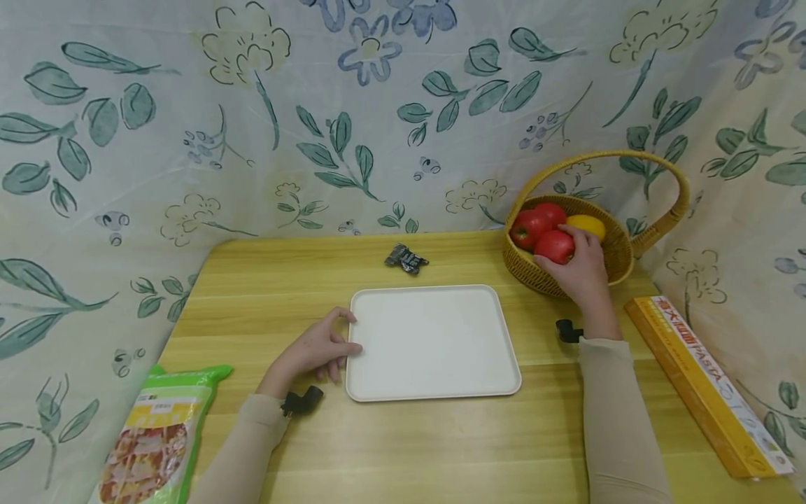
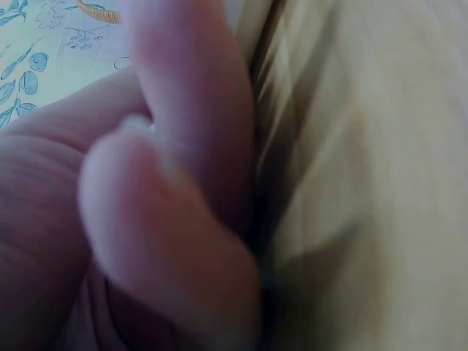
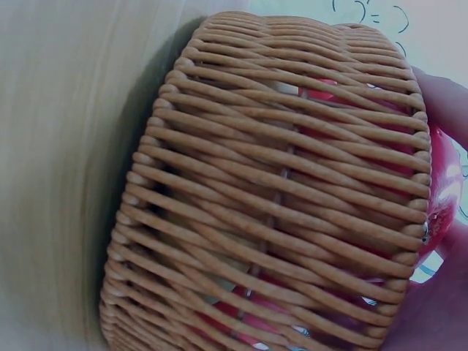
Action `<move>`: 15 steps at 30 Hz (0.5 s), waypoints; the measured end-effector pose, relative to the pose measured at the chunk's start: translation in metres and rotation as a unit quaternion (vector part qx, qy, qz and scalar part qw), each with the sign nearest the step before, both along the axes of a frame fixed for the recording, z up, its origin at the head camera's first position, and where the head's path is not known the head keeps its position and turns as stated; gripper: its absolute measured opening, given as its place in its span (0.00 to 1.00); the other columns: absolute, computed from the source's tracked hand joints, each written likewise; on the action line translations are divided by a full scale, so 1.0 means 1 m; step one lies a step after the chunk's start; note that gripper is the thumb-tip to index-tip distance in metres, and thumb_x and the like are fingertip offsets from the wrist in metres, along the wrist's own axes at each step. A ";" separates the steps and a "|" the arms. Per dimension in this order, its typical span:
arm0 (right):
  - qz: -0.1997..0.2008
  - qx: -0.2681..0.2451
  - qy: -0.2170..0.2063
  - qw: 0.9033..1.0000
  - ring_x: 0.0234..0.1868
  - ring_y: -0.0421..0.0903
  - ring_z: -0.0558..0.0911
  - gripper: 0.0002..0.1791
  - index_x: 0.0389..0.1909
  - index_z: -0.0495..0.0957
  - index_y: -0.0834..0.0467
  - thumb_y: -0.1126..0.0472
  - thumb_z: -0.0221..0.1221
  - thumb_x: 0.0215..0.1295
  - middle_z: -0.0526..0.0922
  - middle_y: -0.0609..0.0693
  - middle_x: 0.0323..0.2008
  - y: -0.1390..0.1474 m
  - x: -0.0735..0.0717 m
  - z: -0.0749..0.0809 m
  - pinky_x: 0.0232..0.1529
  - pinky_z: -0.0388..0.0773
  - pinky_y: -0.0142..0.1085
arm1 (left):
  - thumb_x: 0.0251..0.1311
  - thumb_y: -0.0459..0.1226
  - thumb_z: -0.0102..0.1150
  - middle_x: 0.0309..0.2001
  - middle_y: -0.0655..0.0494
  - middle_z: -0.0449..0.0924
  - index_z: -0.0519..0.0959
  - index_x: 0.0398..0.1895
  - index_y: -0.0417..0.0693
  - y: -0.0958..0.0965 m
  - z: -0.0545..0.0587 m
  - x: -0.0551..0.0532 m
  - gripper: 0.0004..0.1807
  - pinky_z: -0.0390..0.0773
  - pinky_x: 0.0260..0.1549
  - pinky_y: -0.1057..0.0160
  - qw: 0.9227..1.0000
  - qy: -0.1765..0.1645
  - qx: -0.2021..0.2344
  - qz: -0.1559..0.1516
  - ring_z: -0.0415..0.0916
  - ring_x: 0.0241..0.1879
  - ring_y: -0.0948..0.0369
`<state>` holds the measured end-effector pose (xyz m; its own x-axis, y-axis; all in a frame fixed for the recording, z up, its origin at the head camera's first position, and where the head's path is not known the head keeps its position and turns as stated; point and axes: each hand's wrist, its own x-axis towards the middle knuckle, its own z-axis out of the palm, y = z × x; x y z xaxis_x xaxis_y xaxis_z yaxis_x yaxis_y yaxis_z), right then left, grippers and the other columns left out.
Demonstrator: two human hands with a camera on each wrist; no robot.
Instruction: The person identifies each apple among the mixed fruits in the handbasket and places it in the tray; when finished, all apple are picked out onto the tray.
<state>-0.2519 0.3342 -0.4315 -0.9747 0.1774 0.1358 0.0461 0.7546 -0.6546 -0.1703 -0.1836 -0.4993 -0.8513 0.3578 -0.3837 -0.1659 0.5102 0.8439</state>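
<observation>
In the head view my right hand (image 1: pixel 585 271) grips a red apple (image 1: pixel 555 246) inside the wicker basket (image 1: pixel 535 274), thumb and fingers on opposite sides of it. Other red apples and a yellow fruit (image 1: pixel 587 226) lie around it. The right wrist view is mostly basket side (image 3: pixel 278 183), with the red apple (image 3: pixel 442 183) showing at its rim by the fingers. At the left edge of a white rectangular tray (image 1: pixel 434 343), my left hand (image 1: pixel 315 346) holds the rim with thumb and index finger. Its curled fingers (image 2: pixel 161 227) fill the left wrist view, hiding the tray contact.
A small black wrapped packet (image 1: pixel 406 259) lies behind the tray. On the right is a yellow pasta box (image 1: pixel 705 385); at the front left, a green-edged food bag (image 1: pixel 154 441). Patterned cloth (image 1: pixel 352 140) hangs behind the wooden table (image 1: pixel 277 273). The basket's tall handle (image 1: pixel 604 155) arches above it.
</observation>
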 end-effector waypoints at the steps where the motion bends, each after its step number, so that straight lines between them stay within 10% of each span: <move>1: -0.002 -0.001 -0.001 1.000 0.74 0.73 0.61 0.51 0.83 0.56 0.51 0.38 0.70 0.66 0.52 0.67 0.81 0.000 0.000 0.000 0.69 0.65 0.77 | 0.64 0.49 0.74 0.25 0.49 0.84 0.64 0.68 0.63 0.000 0.000 0.000 0.34 0.75 0.11 0.64 1.000 0.000 0.000 0.001 0.81 0.14 0.54; 15: -0.016 -0.027 0.017 0.999 0.72 0.71 0.64 0.50 0.80 0.57 0.56 0.45 0.71 0.65 0.56 0.69 0.76 0.001 0.002 0.003 0.70 0.66 0.74 | 0.66 0.48 0.73 0.24 0.50 0.83 0.64 0.68 0.61 0.000 0.001 0.002 0.34 0.75 0.11 0.62 1.000 0.006 0.006 -0.003 0.81 0.14 0.55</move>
<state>-0.2494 0.3350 -0.4284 -0.9633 0.2161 0.1591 0.0459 0.7167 -0.6959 -0.1687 -0.1832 -0.4987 -0.8540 0.3666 -0.3692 -0.1531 0.5011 0.8517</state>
